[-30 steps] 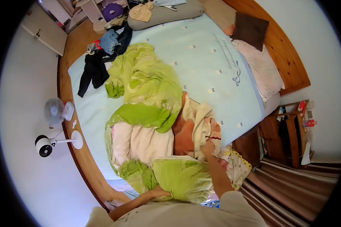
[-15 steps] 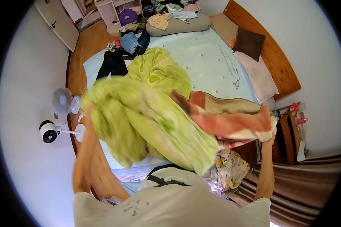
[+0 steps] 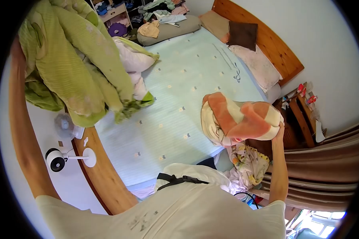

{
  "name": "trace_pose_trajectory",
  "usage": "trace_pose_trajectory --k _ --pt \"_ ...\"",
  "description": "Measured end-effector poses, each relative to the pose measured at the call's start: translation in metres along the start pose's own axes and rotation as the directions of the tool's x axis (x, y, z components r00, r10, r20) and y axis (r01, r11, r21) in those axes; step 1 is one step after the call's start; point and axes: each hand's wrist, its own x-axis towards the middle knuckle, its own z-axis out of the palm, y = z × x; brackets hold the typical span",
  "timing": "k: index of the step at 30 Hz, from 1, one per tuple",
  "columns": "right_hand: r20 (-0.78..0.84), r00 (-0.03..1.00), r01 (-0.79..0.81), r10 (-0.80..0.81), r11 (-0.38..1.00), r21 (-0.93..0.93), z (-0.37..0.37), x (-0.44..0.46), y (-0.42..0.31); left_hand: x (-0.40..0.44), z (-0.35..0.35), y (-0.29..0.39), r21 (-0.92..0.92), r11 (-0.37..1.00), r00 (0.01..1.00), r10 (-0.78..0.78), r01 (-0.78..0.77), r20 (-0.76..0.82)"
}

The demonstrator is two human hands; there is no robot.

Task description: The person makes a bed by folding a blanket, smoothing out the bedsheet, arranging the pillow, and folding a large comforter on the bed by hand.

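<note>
The green quilt (image 3: pixel 76 59) hangs lifted high at the upper left, its folds drooping over the bed's left edge. My left arm is raised beside it; the left hand is at the dark frame edge against the quilt, its fingers hidden. On the right, my right hand (image 3: pixel 279 131) grips the end of an orange and cream blanket (image 3: pixel 251 121), which lies bunched on the bed's right edge. A white lining (image 3: pixel 133 59) shows along the quilt's right side. Between the two covers lies the pale blue bed sheet (image 3: pixel 171 107).
Pillows (image 3: pixel 255 65) and a dark cushion (image 3: pixel 243 35) rest by the wooden headboard (image 3: pixel 279 44). A grey bolster (image 3: pixel 171 30) lies at the far side. A white fan (image 3: pixel 64 125) and a camera-like device (image 3: pixel 55 160) stand left. Patterned cloth (image 3: pixel 249 163) is bunched at right.
The green quilt has risen and swung to the upper left with my left arm. My right hand took hold of the orange blanket and drew it right, away from the quilt.
</note>
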Motion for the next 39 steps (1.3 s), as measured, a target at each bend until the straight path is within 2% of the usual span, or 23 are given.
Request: trace_pose_trajectory --k 4,7,8,10,11,12,13,14,15,16,18,20,21,22,23,24,26,27,30,33,35,37,39 --pt "-0.045 0.997 -0.065 0.061 0.992 -0.109 0.020 -0.034 -0.005 0.012 0.002 -0.051 -0.029 1.000 0.996 -0.002 0.000 -0.086" --pt "-0.030 0.999 -0.049 0.042 0.958 -0.283 0.030 -0.042 -0.010 -0.015 0.016 -0.179 0.070 0.998 0.990 0.009 0.001 -0.141" --pt "-0.010 0.998 -0.057 0.057 0.936 -0.346 0.041 -0.053 -0.014 -0.040 0.032 -0.210 0.062 0.982 0.968 -0.165 0.179 -0.191" --pt "-0.006 0.999 -0.049 0.051 0.915 -0.399 0.074 -0.072 -0.019 -0.088 0.044 -0.280 0.144 0.969 0.980 -0.199 0.199 -0.019" --pt "0.023 0.998 -0.036 0.052 0.900 -0.434 0.081 -0.075 -0.019 -0.108 0.049 -0.320 0.343 0.880 0.944 -0.313 0.329 -0.102" --pt "0.053 0.997 -0.020 0.051 0.884 -0.466 0.090 -0.079 -0.020 -0.128 0.050 -0.371 0.479 0.824 0.947 -0.317 0.302 -0.052" --pt "0.157 0.987 0.048 0.031 0.881 -0.472 0.107 -0.087 -0.021 -0.161 0.072 -0.372 0.655 0.639 0.871 -0.488 0.403 -0.059" --pt "0.120 0.986 -0.028 0.112 0.835 -0.549 0.106 -0.086 -0.018 -0.187 0.062 -0.463 0.756 0.557 0.876 -0.479 0.344 -0.046" --pt "0.140 0.979 -0.032 0.149 0.787 -0.616 0.114 -0.091 -0.014 -0.221 0.086 -0.455 0.751 0.478 0.716 -0.698 0.454 0.012" --pt "0.164 0.967 -0.049 0.192 0.779 -0.625 0.130 -0.103 -0.010 -0.262 0.109 -0.477 0.819 0.491 0.785 -0.614 0.297 0.082" --pt "0.324 0.889 -0.035 0.325 0.752 -0.659 0.150 -0.122 0.003 -0.327 0.171 -0.433 0.802 0.535 0.661 -0.707 0.267 0.251" --pt "0.420 0.781 0.001 0.462 0.671 -0.742 0.172 -0.147 0.018 -0.352 0.226 -0.374 0.625 0.447 0.106 -0.857 0.640 0.504" --pt "0.411 0.757 0.134 0.507 0.495 -0.858 0.168 -0.154 0.034 -0.369 0.252 -0.363 0.468 0.392 0.084 -0.830 0.792 0.552" --pt "0.583 0.578 0.293 0.572 0.521 -0.802 0.184 -0.163 0.045 -0.386 0.273 -0.357 0.294 0.304 0.072 -0.797 0.906 0.600" --pt "0.577 0.424 0.320 0.698 0.480 -0.817 0.219 -0.180 0.041 -0.388 0.294 -0.345 0.227 0.333 0.133 -0.782 0.915 0.609" --pt "0.804 0.193 0.275 0.563 0.755 -0.595 0.231 -0.189 0.058 -0.383 0.312 -0.330 0.159 0.360 0.195 -0.767 0.919 0.611" --pt "0.743 -0.087 0.356 0.664 0.717 -0.599 0.253 -0.204 0.067 -0.366 0.338 -0.297 0.135 0.435 0.268 -0.741 0.890 0.615" --pt "0.732 -0.275 0.478 0.623 0.750 -0.458 0.281 -0.203 0.059 -0.351 0.348 -0.277 0.177 0.485 0.284 -0.728 0.856 0.623" --pt "0.639 -0.393 0.520 0.661 0.733 -0.439 0.303 -0.187 0.067 -0.331 0.362 -0.265 0.291 0.648 0.309 -0.648 0.704 0.696" --pt "0.700 -0.249 0.579 0.669 0.682 -0.446 0.283 -0.133 0.115 -0.380 0.378 -0.361 0.317 0.827 0.371 -0.507 0.465 0.778" --pt "0.686 -0.077 0.584 0.724 0.590 -0.557 0.271 -0.078 0.145 -0.405 0.386 -0.368 0.587 0.778 0.273 -0.628 0.222 0.729" --pt "0.661 0.078 0.528 0.746 0.531 -0.663 0.233 -0.010 0.204 -0.492 0.383 -0.475 0.746 0.639 0.340 -0.755 0.186 0.561" --pt "0.574 0.110 0.527 0.811 0.442 -0.726 0.231 0.058 0.230 -0.483 0.401 -0.458 0.877 0.302 0.221 -0.947 0.373 0.232"
